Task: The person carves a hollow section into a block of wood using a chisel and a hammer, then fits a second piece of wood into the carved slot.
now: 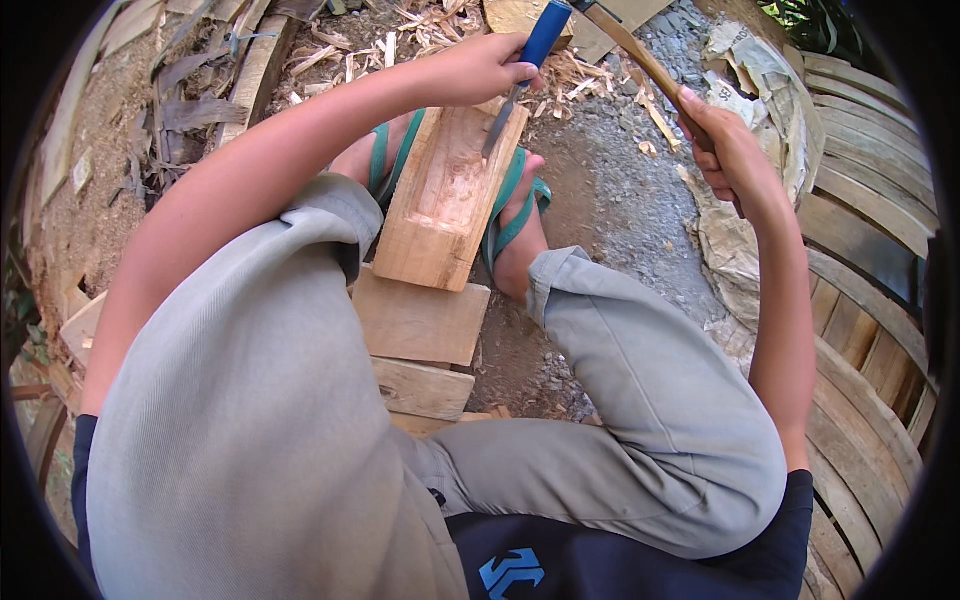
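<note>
A pale wooden block [440, 247] with a shallow hollow carved into its top lies between my sandalled feet, its far end tilted up. My left hand [492, 70] is closed around the blue handle of a chisel [546, 42]. The chisel's blade slants down, with its tip at the hollow near the block's right edge. My right hand [728, 150] grips the wooden handle of a hammer [640, 58]. The hammer's head is at the top edge, close to the chisel's butt and partly cut off.
Flat boards [420, 318] lie under and nearer than the block. Wood shavings [350, 55] litter the ground beyond it. Grey gravel [630, 190] and a crumpled paper sack [745, 240] are at the right, beside curved wooden slats [870, 190]. Scrap timber [255, 85] lies at the far left.
</note>
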Available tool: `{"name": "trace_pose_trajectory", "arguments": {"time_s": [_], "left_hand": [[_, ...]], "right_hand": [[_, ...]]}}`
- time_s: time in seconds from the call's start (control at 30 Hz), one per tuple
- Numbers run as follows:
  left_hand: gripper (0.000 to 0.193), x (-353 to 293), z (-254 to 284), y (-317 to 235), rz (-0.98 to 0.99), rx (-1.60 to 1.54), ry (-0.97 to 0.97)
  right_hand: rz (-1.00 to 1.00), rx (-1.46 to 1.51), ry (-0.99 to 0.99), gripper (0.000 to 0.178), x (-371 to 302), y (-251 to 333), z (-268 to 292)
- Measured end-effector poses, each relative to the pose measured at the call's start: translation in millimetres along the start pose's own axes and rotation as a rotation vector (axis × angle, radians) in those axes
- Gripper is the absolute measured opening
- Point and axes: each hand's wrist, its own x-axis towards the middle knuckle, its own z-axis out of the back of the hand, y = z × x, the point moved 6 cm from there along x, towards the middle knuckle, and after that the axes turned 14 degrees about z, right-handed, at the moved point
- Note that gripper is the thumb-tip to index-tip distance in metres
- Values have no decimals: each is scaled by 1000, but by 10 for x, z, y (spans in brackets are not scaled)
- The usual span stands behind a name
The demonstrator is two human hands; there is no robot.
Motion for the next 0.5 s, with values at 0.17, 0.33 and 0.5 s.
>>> {"name": "trace_pose_trajectory", "arguments": {"time_s": [0.17, 0.33, 0.5], "left_hand": [[34, -310, 107, 36, -35, -272, 211], [45, -500, 306, 32, 49, -281, 150], [35, -506, 380, -30, -36, -447, 58]], "right_hand": [[28, 24, -25, 53, -140, 51, -32], [62, 98, -23, 51, -208, 88, -16], [95, 98, -52, 53, -268, 90, 27]]}}
